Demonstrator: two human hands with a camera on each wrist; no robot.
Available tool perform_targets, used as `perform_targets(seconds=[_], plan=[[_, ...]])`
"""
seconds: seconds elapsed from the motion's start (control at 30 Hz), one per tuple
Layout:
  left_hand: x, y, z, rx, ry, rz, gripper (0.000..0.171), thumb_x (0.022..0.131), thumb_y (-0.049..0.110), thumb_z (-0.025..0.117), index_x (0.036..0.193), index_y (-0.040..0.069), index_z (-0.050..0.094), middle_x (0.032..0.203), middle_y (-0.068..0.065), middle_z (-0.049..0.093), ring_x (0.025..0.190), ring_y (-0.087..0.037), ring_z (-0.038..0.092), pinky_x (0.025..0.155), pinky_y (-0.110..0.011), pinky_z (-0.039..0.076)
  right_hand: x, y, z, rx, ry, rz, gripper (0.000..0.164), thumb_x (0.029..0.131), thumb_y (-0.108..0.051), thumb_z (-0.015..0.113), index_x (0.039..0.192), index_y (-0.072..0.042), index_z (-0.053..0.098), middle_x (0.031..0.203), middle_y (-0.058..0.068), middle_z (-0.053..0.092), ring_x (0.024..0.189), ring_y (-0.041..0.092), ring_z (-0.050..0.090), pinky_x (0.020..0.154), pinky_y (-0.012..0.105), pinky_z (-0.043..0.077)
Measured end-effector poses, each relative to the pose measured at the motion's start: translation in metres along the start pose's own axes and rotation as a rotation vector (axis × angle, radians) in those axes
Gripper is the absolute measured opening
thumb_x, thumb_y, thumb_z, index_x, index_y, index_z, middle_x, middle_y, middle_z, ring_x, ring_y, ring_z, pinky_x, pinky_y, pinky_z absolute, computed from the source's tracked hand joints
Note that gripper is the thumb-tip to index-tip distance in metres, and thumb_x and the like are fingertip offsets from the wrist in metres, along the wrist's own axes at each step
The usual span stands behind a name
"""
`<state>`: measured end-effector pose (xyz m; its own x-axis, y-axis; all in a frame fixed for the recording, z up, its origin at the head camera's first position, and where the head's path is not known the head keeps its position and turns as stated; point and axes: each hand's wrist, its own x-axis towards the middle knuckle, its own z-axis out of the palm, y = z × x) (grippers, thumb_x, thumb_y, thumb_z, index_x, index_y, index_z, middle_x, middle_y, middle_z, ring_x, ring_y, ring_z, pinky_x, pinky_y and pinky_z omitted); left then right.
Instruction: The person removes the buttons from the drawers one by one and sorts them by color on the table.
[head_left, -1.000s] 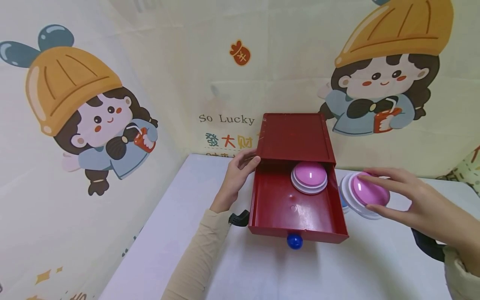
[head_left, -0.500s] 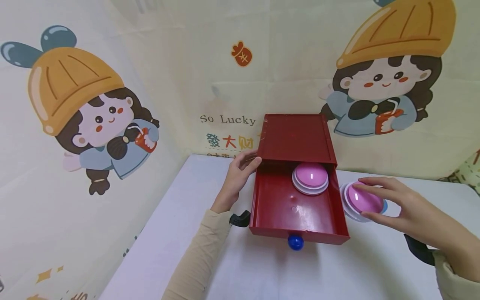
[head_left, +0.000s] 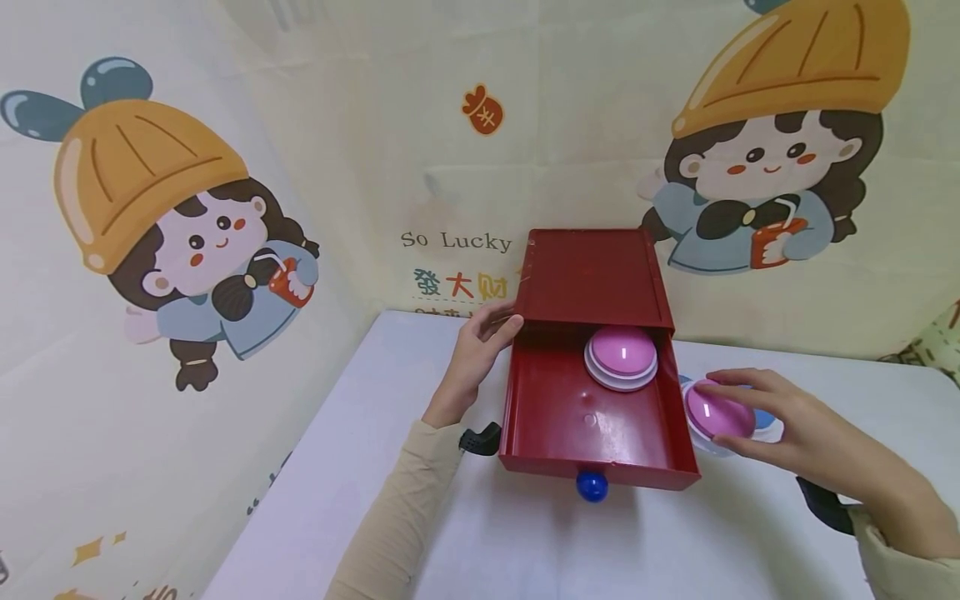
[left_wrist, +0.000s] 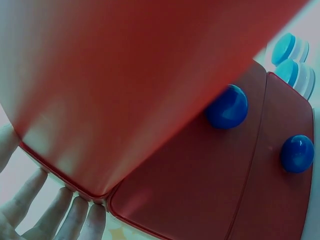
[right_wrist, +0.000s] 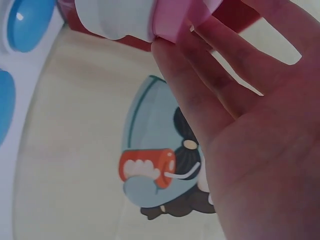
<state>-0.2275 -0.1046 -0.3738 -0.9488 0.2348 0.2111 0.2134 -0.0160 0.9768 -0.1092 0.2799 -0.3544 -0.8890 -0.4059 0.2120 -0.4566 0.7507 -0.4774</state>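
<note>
In the head view, a red cabinet (head_left: 596, 279) stands on the table with its upper drawer (head_left: 573, 425) pulled out. A pink push-button light (head_left: 622, 354) on a white base lies at the drawer's back right. My left hand (head_left: 476, 358) rests against the cabinet's left side; in the left wrist view its fingertips touch the red edge. My right hand (head_left: 791, 417) pinches a second pink push-button light (head_left: 718, 410) between thumb and fingers, just right of the drawer. The right wrist view shows only part of this light's pink top (right_wrist: 172, 17) and white base.
Two blue push-button lights (left_wrist: 284, 49) lie right of the cabinet, partly hidden in the head view. Lower closed drawers carry blue knobs (left_wrist: 297, 153). Another blue knob (head_left: 592, 486) sticks out from the open drawer's front. A printed cloth (head_left: 420, 167) hangs behind the table.
My right hand has moved left and nearer to me, carrying the pink light closer to the drawer's right wall. More of the blue lights shows behind it. My left hand stays in place.
</note>
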Motion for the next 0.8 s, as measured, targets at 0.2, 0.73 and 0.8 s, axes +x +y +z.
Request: perform_targets(seconds=[0.2,0.73,0.8], plan=[[-0.001,0.000,0.000,0.009,0.006,0.004,0.044,0.096,0.034,0.066,0.136,0.022,0.056,0.135,0.001,0.058,0.125,-0.015,0.057,0.104,-0.036,0.051,0.000,0.004,0.006,0.024,-0.033,0.020,0.060,0.076,-0.030,0.086,0.130,-0.017,0.064,0.130,0.014,0.056,0.112,0.034,0.053,0.066,0.024,0.059],[-0.001,0.001,0.001,0.007,0.008,-0.006,0.044,0.096,0.033,0.067,0.136,0.019,0.056,0.135,-0.001,0.058,0.125,-0.016,0.057,0.103,-0.035,0.051,-0.001,0.017,0.022,0.087,-0.114,0.117,0.056,0.079,-0.032,0.084,0.126,-0.011,0.065,0.128,0.018,0.055,0.113,0.040,0.054,0.065,0.033,0.061],[-0.001,0.002,0.001,0.009,0.009,-0.007,0.044,0.095,0.033,0.067,0.136,0.020,0.056,0.135,0.000,0.058,0.125,-0.015,0.057,0.103,-0.035,0.051,-0.001,0.018,0.024,0.093,-0.111,0.110,0.055,0.079,-0.032,0.084,0.126,-0.010,0.065,0.127,0.017,0.055,0.112,0.039,0.054,0.065,0.032,0.061]])
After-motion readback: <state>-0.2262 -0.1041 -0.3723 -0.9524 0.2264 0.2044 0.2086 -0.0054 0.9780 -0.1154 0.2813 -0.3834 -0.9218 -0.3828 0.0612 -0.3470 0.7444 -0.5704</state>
